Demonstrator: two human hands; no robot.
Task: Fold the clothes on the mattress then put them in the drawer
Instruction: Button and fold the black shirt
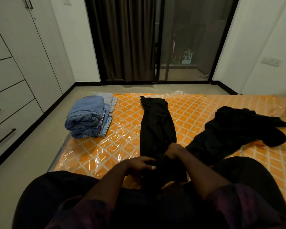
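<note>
As the long black garment point(157, 126) lies stretched along the orange mattress point(122, 146), the left hand point(140, 164) rests flat-fingered on its near end, the right hand point(172, 151) clutching its cloth. The folded jeans point(87, 119) sit stacked left, a black heap point(234, 129) right.

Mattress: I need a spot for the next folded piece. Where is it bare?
Bare strip between the jeans stack and the long black garment; another between that garment's far half and the crumpled black pile. Crowded near the front, where garment and pile converge.
</note>
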